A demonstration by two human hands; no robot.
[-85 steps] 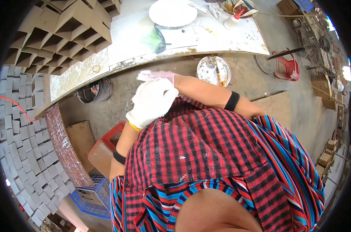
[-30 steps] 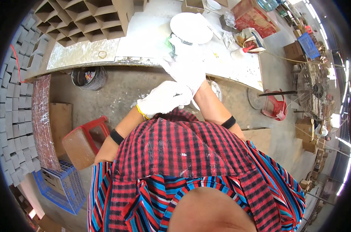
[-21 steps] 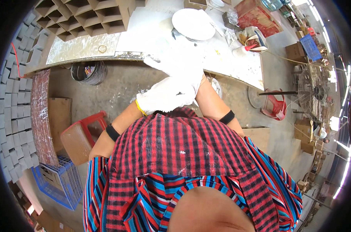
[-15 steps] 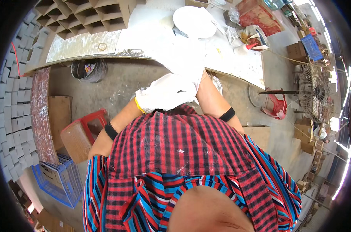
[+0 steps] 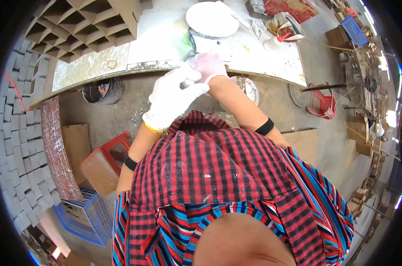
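Note:
My left hand (image 5: 169,97) wears a white knit glove with a yellow cuff edge. Its thumb stretches out toward my right wrist, with a gap between thumb and curved fingers, and nothing shows in its grasp. A thin, pinkish, see-through glove (image 5: 215,63) covers my right hand (image 5: 205,67), which reaches to the table's near edge. The right fingers are blurred and partly hidden, so whether they hold anything is unclear. Just beyond them lies a crumpled green item (image 5: 182,47) with a dark edge, its kind unclear. Behind that sits a round white disc (image 5: 212,19).
The pale worktable (image 5: 152,42) carries a cardboard divider grid (image 5: 83,27) at far left and a white bottle with a red top (image 5: 275,42) at right. Below are a black bucket (image 5: 103,91), a red-framed stool (image 5: 104,166), a blue crate (image 5: 83,217). A fan (image 5: 362,82) stands right.
My left hand has drawn back from around my right wrist, and its fingers have spread. My right hand has moved slightly left. Glare has faded, revealing the pinkish glove and green item.

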